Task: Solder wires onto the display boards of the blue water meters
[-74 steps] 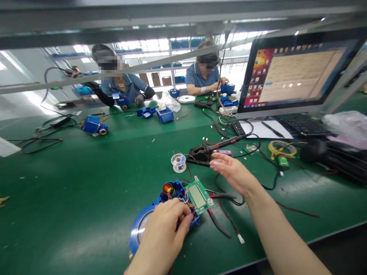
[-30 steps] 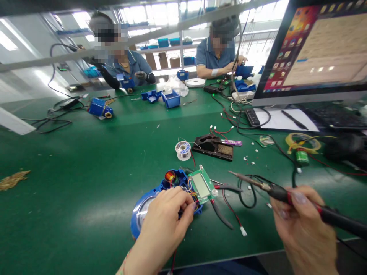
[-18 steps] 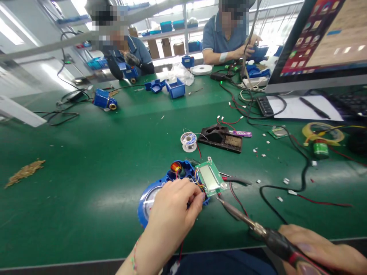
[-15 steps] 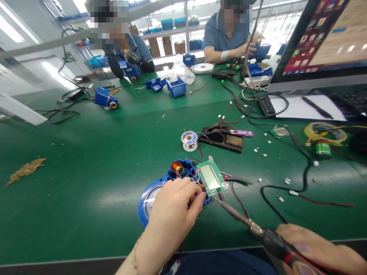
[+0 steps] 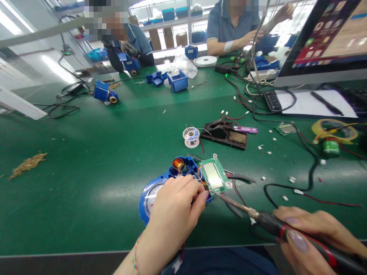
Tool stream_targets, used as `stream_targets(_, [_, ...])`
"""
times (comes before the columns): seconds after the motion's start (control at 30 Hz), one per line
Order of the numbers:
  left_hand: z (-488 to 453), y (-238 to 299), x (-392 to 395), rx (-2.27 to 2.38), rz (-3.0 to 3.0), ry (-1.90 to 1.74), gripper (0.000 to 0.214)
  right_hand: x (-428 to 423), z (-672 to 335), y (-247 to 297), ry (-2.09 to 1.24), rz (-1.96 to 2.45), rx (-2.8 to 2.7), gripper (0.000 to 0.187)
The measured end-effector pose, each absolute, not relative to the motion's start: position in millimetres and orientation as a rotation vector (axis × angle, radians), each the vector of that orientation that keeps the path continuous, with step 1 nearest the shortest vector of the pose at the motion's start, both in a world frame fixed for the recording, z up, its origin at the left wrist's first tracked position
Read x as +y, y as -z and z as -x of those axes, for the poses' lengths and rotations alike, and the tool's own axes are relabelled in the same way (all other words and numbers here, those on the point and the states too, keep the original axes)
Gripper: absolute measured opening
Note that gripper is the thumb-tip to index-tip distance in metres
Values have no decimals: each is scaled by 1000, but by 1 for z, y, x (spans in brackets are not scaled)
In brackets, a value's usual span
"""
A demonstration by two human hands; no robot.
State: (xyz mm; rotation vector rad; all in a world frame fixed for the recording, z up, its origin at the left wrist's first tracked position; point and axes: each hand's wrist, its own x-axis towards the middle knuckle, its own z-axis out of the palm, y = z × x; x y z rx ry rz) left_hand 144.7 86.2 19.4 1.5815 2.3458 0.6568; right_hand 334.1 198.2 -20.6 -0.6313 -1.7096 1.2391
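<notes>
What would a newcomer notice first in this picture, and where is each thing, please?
Probably the soldering iron, gripped in the right hand with its tip close to the lower edge of the green circuit board. Next, the left hand over the open blue housing. Farther back, the solder spool stands just left of the black stand.

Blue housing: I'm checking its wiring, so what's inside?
Inside the blue housing, a round orange-topped part and coloured wires show, the wires running to the green circuit board. The left hand covers part of the interior; what lies beneath cannot be seen.
</notes>
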Motion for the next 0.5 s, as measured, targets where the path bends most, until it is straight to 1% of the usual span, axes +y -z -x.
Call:
stream_targets(0.13, [-144, -19, 87, 2353, -1594, -646, 21, 203, -333, 18, -1284, 691, -1662, 6])
stream_targets(0.33, [-144, -18, 88, 2400, -1646, -557, 21, 204, -321, 7, -1317, 739, -1634, 11])
stream_targets(0.5, [-145, -16, 87, 2432, -1671, -460, 20, 207, -328, 16, -1350, 677, -1582, 8])
